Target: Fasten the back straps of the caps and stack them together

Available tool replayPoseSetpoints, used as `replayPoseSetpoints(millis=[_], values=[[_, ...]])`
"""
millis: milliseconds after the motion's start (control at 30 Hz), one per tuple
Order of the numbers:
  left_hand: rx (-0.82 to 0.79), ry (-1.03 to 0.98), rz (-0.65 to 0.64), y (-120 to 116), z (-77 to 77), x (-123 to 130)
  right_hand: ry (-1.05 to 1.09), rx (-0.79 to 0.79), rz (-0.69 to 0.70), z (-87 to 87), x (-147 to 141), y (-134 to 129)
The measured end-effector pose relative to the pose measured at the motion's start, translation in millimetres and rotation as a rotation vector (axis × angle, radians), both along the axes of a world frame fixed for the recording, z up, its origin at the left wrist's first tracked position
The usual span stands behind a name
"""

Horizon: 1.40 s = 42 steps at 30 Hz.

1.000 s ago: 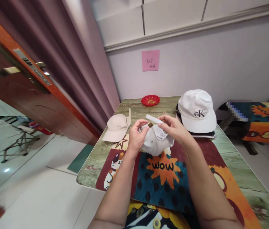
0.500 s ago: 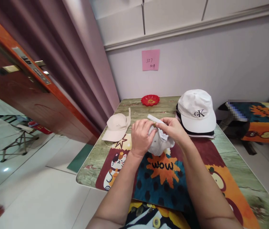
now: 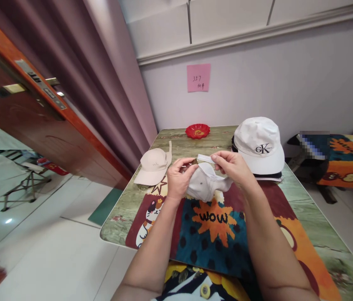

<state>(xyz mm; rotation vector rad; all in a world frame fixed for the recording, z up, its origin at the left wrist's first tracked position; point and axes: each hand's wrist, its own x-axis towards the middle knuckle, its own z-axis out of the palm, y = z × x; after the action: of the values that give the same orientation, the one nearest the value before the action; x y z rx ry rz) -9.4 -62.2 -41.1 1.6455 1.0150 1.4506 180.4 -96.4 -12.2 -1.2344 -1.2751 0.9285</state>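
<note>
Above the patterned mat I hold a light grey-white baseball cap (image 3: 204, 186) in both hands. My left hand (image 3: 179, 176) is closed on the cap's back edge, thumb toward me, near a small brass-coloured buckle (image 3: 193, 161). Between thumb and fingers, my right hand (image 3: 233, 166) pinches the cap's white strap (image 3: 206, 158), whose free end points left toward the buckle. A beige cap (image 3: 153, 164) with its strap sticking up lies to the left. To the right stands a stack of caps, topped by a white cap (image 3: 258, 140) with black letters.
A red scalloped dish (image 3: 197, 131) sits at the table's back edge. The patterned mat (image 3: 214, 246) covers the table's front part. A pink note (image 3: 198, 77) is on the wall, and a wooden door (image 3: 38, 113) stands at left.
My hands have moved slightly apart. The strap's end, close to the buckle before, now shows apart from it, drawn to the right in my right hand. The other caps stay put.
</note>
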Motion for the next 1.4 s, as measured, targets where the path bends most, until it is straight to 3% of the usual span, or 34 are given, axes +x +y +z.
replayPoseSetpoints(millis=[133,267,467,667,933,1133,1267,1400], values=[[-0.262,-0.275,-0.066,8,-13.4,-2,-0.181,0.019,-0.050,0.2,4,-3],[-0.288,-0.300,-0.100,5,-13.4,1,-0.277,0.072,-0.072,2.7,-2,-4],[-0.291,-0.317,-0.123,2,-9.4,0,-0.202,0.040,-0.058,5.4,-10,-5],[-0.249,-0.219,-0.169,-2,-1.6,-4,-0.183,0.029,-0.031,5.0,-9,-6],[-0.100,0.083,-0.113,-8,14.3,-12,-0.207,0.003,0.024,3.9,-9,-6],[-0.016,0.296,-0.091,-19,35.1,-18,-0.202,-0.027,0.066,3.2,-7,-6],[-0.124,0.282,-0.088,-23,42.2,-18,-0.180,-0.066,0.104,2.9,-7,-7],[-0.285,0.111,-0.161,-22,40.5,-17,-0.167,-0.061,0.139,2.4,-8,-6]])
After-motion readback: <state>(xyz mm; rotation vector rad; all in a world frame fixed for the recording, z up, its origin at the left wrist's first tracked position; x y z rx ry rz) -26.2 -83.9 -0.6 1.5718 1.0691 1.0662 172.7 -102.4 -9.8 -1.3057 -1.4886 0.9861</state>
